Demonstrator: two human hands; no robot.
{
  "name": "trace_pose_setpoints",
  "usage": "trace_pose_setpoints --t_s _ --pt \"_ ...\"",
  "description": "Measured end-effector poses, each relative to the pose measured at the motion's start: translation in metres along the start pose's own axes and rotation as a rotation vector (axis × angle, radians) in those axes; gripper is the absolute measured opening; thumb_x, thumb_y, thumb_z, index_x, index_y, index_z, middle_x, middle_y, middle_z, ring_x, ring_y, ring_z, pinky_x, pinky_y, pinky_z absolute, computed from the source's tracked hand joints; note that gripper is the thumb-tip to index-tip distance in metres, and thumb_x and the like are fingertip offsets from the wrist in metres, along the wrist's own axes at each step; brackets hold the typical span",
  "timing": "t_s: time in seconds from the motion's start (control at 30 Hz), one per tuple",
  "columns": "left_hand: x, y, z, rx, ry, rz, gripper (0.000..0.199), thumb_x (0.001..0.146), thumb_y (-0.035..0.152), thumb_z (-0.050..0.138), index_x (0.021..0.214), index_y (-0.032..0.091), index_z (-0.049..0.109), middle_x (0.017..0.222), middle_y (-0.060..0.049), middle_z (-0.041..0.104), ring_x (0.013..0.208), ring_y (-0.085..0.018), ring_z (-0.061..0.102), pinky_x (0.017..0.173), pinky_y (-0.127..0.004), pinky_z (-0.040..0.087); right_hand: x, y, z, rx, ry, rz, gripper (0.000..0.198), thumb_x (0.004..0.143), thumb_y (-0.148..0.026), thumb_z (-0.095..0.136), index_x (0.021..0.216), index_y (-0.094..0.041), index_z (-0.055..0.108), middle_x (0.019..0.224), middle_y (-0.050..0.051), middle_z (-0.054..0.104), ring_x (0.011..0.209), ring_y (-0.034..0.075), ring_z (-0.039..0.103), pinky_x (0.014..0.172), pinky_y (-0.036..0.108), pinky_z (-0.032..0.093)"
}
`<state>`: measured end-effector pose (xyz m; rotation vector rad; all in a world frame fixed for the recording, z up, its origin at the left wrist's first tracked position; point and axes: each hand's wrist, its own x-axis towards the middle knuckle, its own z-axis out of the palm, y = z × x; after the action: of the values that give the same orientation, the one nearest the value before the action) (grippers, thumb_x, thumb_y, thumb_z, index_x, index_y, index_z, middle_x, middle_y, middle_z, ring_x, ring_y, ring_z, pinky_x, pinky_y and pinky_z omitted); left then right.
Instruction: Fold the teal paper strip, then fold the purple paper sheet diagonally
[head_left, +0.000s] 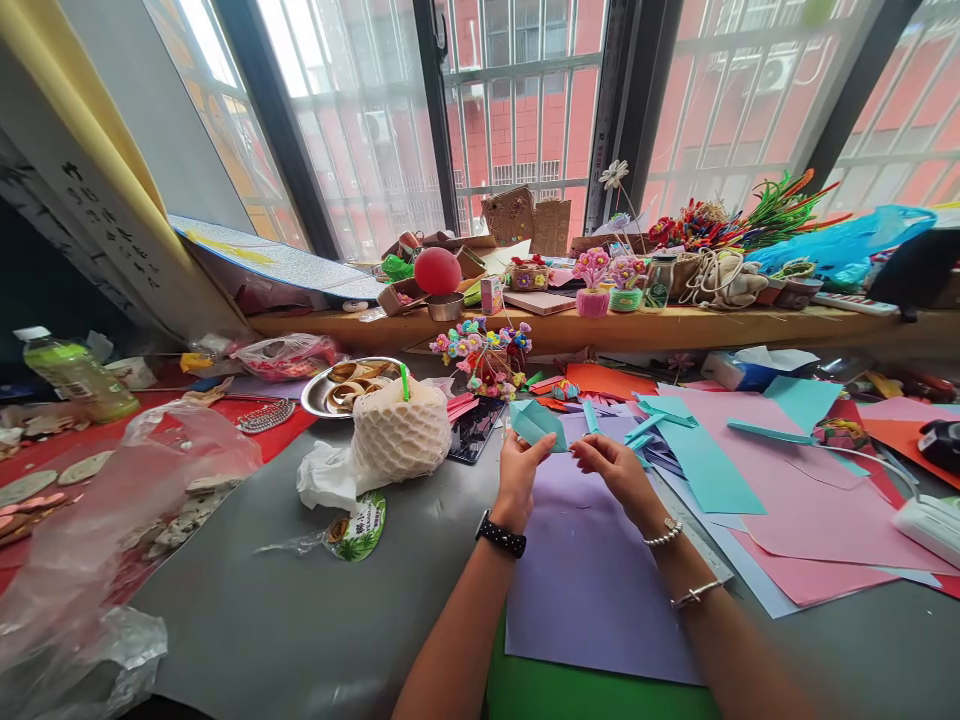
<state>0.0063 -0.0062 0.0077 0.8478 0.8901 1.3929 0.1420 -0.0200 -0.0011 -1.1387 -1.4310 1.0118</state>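
Note:
My left hand [523, 470] pinches a folded piece of teal paper [534, 420] between thumb and fingers, above the purple sheet. Close to the paper's right edge is my right hand [611, 468], its thumb and fingertips pressed together; what they hold, if anything, is too small to make out. Beneath both hands lies a large purple sheet of paper [592, 590], on top of a green surface [600, 695]. Folded teal strips [664, 420] are just beyond my right hand.
Pink sheets [795, 470] and a teal sheet [712, 460] spread to the right. On the left stand a netted white coconut [401, 432] with a green straw and a metal bowl [319, 395]. A dark phone [478, 432] lies behind my left hand. Crafts crowd the wooden sill [450, 328].

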Motion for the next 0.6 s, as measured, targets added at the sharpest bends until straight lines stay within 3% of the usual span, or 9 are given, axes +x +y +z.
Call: trace_pose_setpoints --t_s 0.17,0.4,0.6 --pt "-0.003 0.001 0.004 0.048 -0.171 0.012 0.037 0.053 0.025 0.072 0.083 0.013 0.054 0.075 -0.004 0.062 0.068 -0.014 0.058 0.068 -0.027 0.044 0.000 -0.001 -0.002 0.014 -0.043 0.002 0.029 0.070 -0.045 0.054 0.071 -0.016 0.054 0.065 0.001 0.056 0.061 0.013 0.053 0.062 0.027 0.044" --pt "0.010 0.018 -0.017 0.078 -0.091 -0.001 0.034 0.058 0.033 0.068 0.086 0.015 0.059 0.075 -0.002 0.062 0.067 -0.010 0.056 0.065 -0.022 0.043 0.001 -0.007 -0.016 -0.062 -0.198 0.070 0.028 0.068 -0.044 0.056 0.069 -0.016 0.055 0.064 0.000 0.055 0.063 0.013 0.052 0.062 0.025 0.042" --pt "0.013 0.017 -0.022 0.208 -0.100 -0.053 0.030 0.050 0.030 0.073 0.071 0.012 0.061 0.065 -0.001 0.061 0.061 -0.010 0.055 0.060 -0.023 0.044 0.003 -0.004 -0.019 0.013 -0.071 0.063 0.029 0.068 -0.044 0.057 0.073 -0.016 0.057 0.065 -0.001 0.053 0.056 0.010 0.049 0.054 0.023 0.042"
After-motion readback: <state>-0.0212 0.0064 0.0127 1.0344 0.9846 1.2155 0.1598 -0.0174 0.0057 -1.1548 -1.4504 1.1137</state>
